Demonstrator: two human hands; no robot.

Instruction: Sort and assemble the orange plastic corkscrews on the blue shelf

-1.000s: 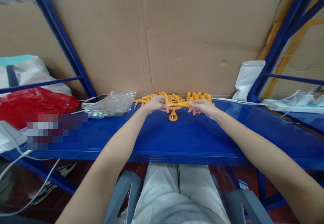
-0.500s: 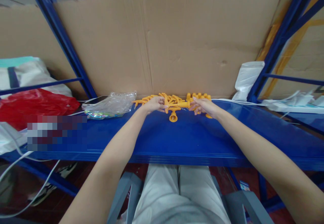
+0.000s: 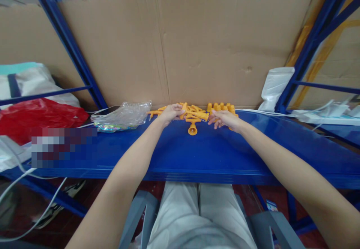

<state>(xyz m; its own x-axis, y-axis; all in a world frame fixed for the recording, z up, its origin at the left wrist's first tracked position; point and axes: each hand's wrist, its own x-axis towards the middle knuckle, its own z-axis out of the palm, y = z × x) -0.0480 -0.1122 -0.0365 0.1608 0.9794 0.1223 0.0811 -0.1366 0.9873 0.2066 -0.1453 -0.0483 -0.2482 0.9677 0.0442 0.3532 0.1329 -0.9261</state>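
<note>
My left hand (image 3: pixel 171 114) is closed at the fingertips on a yellow plastic piece (image 3: pixel 184 108), whose full shape I cannot make out. Behind and beside it lies a loose pile of yellow handle-like pieces (image 3: pixel 197 109). My right hand (image 3: pixel 225 118) has its fingers apart and holds nothing that shows; it hovers in front of several upright yellow cup-shaped pieces (image 3: pixel 221 106) standing in rows, partly hiding them. Between my hands, a T-shaped yellow piece with a flared, hollow end (image 3: pixel 192 129) lies on the blue shelf (image 3: pixel 194 155), its opening towards me.
A clear plastic bag (image 3: pixel 126 114) lies left of the pile. Farther left are a red plastic bag (image 3: pixel 42 117) and white cables. A cardboard sheet (image 3: pixel 210 46) closes off the back. At right stand a white pouch (image 3: pixel 277 87) and a white power strip (image 3: pixel 320 117).
The yellow piece at my left fingertips has shifted up and tilted. A yellow tubular piece near my right fingers now lies lower and slants within the pile.
</note>
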